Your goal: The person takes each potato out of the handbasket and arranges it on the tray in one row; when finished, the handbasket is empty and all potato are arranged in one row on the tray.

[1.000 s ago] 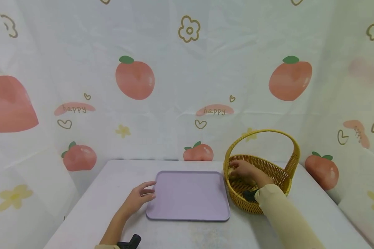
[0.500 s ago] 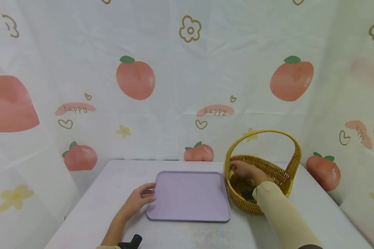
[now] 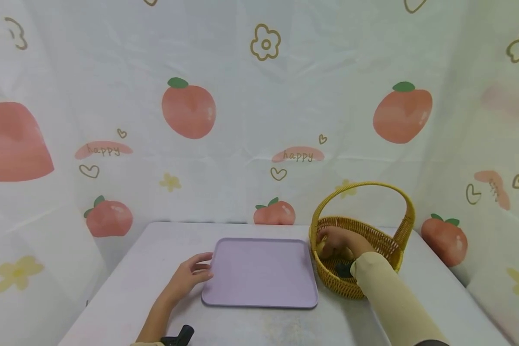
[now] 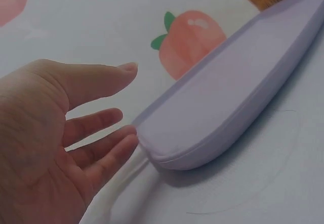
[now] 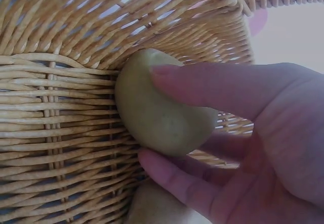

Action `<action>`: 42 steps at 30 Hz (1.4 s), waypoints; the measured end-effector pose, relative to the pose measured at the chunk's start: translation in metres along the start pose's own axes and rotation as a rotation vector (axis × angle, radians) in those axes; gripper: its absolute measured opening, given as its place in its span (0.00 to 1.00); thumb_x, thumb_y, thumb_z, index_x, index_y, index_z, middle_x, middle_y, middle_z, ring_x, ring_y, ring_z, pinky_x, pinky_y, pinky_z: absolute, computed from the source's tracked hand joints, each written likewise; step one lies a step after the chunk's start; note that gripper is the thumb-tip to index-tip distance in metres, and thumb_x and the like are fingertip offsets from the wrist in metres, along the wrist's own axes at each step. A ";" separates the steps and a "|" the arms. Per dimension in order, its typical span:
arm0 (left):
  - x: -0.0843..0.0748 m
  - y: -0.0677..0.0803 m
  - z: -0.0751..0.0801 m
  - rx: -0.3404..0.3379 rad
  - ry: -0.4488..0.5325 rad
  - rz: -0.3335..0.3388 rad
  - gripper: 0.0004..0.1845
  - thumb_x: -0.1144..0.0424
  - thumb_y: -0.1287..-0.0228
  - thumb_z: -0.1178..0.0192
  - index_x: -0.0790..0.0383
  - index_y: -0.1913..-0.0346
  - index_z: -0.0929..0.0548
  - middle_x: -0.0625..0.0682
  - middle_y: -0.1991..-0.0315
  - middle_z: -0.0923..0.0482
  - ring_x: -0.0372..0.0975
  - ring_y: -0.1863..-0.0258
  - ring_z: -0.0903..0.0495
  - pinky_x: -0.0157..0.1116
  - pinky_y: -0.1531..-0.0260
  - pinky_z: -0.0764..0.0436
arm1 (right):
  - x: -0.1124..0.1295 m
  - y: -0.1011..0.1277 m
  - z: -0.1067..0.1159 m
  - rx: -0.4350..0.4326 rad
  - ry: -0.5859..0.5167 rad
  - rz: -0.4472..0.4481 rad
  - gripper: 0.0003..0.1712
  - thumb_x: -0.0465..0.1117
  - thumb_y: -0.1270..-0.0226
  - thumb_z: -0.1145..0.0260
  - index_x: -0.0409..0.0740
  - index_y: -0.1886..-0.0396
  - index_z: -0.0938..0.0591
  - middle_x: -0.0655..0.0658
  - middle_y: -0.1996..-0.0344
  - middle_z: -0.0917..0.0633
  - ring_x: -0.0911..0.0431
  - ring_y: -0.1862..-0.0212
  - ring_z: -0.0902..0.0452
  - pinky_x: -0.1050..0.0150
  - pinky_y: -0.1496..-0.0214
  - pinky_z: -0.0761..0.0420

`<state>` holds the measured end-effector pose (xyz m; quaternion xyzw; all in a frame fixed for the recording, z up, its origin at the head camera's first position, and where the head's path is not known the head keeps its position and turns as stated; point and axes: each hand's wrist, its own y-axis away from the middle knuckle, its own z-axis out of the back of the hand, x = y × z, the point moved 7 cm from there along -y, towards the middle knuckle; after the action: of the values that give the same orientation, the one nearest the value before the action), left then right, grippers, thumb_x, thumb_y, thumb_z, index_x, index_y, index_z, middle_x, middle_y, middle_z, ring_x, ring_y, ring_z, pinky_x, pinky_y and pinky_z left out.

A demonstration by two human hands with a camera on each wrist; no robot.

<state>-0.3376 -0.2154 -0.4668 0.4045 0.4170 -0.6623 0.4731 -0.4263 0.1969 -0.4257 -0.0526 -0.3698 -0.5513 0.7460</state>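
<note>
Inside the golden wicker basket (image 3: 343,290), my right hand (image 3: 339,240) reaches down near the left wall. The right wrist view shows its thumb and fingers gripping a smooth yellowish potato (image 5: 162,107) against the woven side. Below that lies a second potato (image 5: 157,206), partly cut off by the frame. My left hand (image 3: 188,276) is at the left edge of a flat lilac tray (image 3: 259,271). Its fingers are relaxed and spread, with fingertips right at the tray's rim and nothing held, as the left wrist view also shows.
The basket's tall arched handle (image 3: 372,182) rises above the right forearm. Basket and tray stand close side by side on a white-covered table (image 3: 242,327). A white curtain (image 3: 242,192) printed with peaches hangs behind and on both sides.
My right hand has sunk slightly deeper into the basket, its fingers curling more around the potato. The left hand stays by the tray's edge; the head view shifts a little.
</note>
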 end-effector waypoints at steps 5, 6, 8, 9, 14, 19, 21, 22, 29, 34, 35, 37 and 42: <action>0.003 0.001 0.004 -0.027 -0.037 0.029 0.31 0.68 0.43 0.31 0.67 0.36 0.27 0.66 0.39 0.28 0.55 0.45 0.24 0.41 0.53 0.21 | 0.000 0.002 -0.001 -0.014 0.030 -0.004 0.17 0.26 0.52 0.30 0.41 0.60 0.21 0.44 0.67 0.23 0.52 0.71 0.26 0.60 0.70 0.23; 0.004 0.001 0.004 -0.032 -0.051 0.042 0.31 0.68 0.44 0.31 0.66 0.36 0.26 0.66 0.39 0.28 0.55 0.45 0.24 0.43 0.52 0.22 | 0.000 0.002 -0.001 -0.016 0.041 0.007 0.17 0.27 0.52 0.30 0.41 0.61 0.20 0.44 0.67 0.23 0.53 0.72 0.27 0.61 0.71 0.24; 0.007 0.002 0.004 -0.034 -0.081 0.071 0.32 0.67 0.46 0.30 0.66 0.37 0.26 0.65 0.39 0.28 0.55 0.46 0.23 0.46 0.52 0.22 | 0.002 0.003 -0.001 -0.014 0.059 0.031 0.17 0.27 0.53 0.30 0.41 0.61 0.20 0.45 0.68 0.24 0.54 0.74 0.29 0.61 0.72 0.25; 0.008 0.002 0.004 -0.033 -0.101 0.085 0.32 0.67 0.47 0.29 0.66 0.37 0.25 0.65 0.40 0.27 0.55 0.46 0.23 0.47 0.52 0.22 | 0.002 0.004 -0.001 -0.014 0.065 0.043 0.16 0.27 0.53 0.30 0.41 0.62 0.20 0.45 0.68 0.24 0.54 0.75 0.29 0.61 0.73 0.25; 0.013 0.005 0.002 0.009 -0.168 0.108 0.33 0.69 0.50 0.28 0.70 0.38 0.26 0.66 0.44 0.24 0.53 0.50 0.20 0.47 0.52 0.22 | 0.006 0.010 0.005 -0.053 0.081 0.135 0.18 0.29 0.53 0.28 0.40 0.59 0.19 0.44 0.67 0.23 0.54 0.71 0.28 0.57 0.69 0.23; 0.013 0.006 0.001 0.053 -0.191 0.085 0.34 0.70 0.51 0.28 0.75 0.39 0.26 0.64 0.52 0.19 0.52 0.53 0.19 0.49 0.51 0.24 | 0.011 0.021 0.016 -0.147 0.108 0.207 0.20 0.35 0.51 0.24 0.45 0.56 0.18 0.44 0.60 0.21 0.52 0.62 0.29 0.58 0.62 0.27; 0.014 0.006 0.001 0.049 -0.205 0.097 0.34 0.70 0.52 0.28 0.75 0.39 0.26 0.61 0.55 0.18 0.51 0.54 0.19 0.51 0.50 0.25 | 0.013 0.027 0.020 -0.170 0.097 0.228 0.20 0.37 0.49 0.24 0.45 0.55 0.18 0.44 0.56 0.21 0.51 0.58 0.28 0.56 0.60 0.27; 0.014 0.006 0.001 0.044 -0.215 0.105 0.34 0.71 0.52 0.28 0.74 0.39 0.26 0.60 0.55 0.17 0.51 0.54 0.19 0.51 0.50 0.25 | 0.015 0.031 0.021 -0.182 0.096 0.243 0.20 0.37 0.48 0.24 0.45 0.54 0.18 0.43 0.55 0.21 0.49 0.56 0.27 0.55 0.58 0.27; 0.022 0.003 0.002 0.003 -0.259 0.140 0.34 0.71 0.53 0.28 0.71 0.38 0.25 0.54 0.57 0.18 0.45 0.57 0.20 0.48 0.52 0.24 | 0.029 0.059 0.026 -0.278 0.128 0.330 0.22 0.40 0.46 0.24 0.44 0.51 0.18 0.44 0.54 0.19 0.50 0.55 0.25 0.53 0.55 0.26; 0.022 0.003 0.002 -0.011 -0.277 0.150 0.35 0.71 0.54 0.27 0.70 0.39 0.24 0.51 0.59 0.19 0.42 0.59 0.21 0.45 0.55 0.24 | 0.038 0.073 0.019 -0.344 0.109 0.346 0.24 0.43 0.47 0.24 0.46 0.49 0.18 0.44 0.53 0.18 0.52 0.59 0.27 0.56 0.58 0.27; 0.021 0.003 0.002 -0.011 -0.280 0.149 0.35 0.71 0.55 0.27 0.70 0.39 0.24 0.51 0.59 0.19 0.42 0.59 0.22 0.45 0.55 0.24 | 0.040 0.076 0.017 -0.352 0.105 0.351 0.24 0.43 0.47 0.24 0.47 0.49 0.17 0.44 0.53 0.19 0.53 0.59 0.27 0.56 0.59 0.27; 0.021 0.003 0.002 -0.010 -0.281 0.149 0.35 0.71 0.55 0.27 0.70 0.39 0.24 0.52 0.59 0.19 0.42 0.59 0.22 0.45 0.55 0.24 | 0.046 0.080 0.012 -0.364 0.099 0.364 0.22 0.42 0.47 0.24 0.47 0.50 0.17 0.45 0.54 0.19 0.53 0.60 0.28 0.57 0.61 0.27; 0.019 0.005 0.001 -0.001 -0.279 0.153 0.35 0.72 0.55 0.27 0.70 0.38 0.24 0.52 0.59 0.20 0.43 0.58 0.22 0.45 0.55 0.24 | 0.064 0.089 -0.001 -0.360 0.065 0.410 0.19 0.38 0.47 0.27 0.46 0.54 0.17 0.47 0.59 0.21 0.54 0.65 0.30 0.60 0.67 0.28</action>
<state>-0.3376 -0.2230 -0.4847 0.3388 0.3153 -0.6741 0.5756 -0.3418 0.1811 -0.3579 -0.2402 -0.2235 -0.4472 0.8321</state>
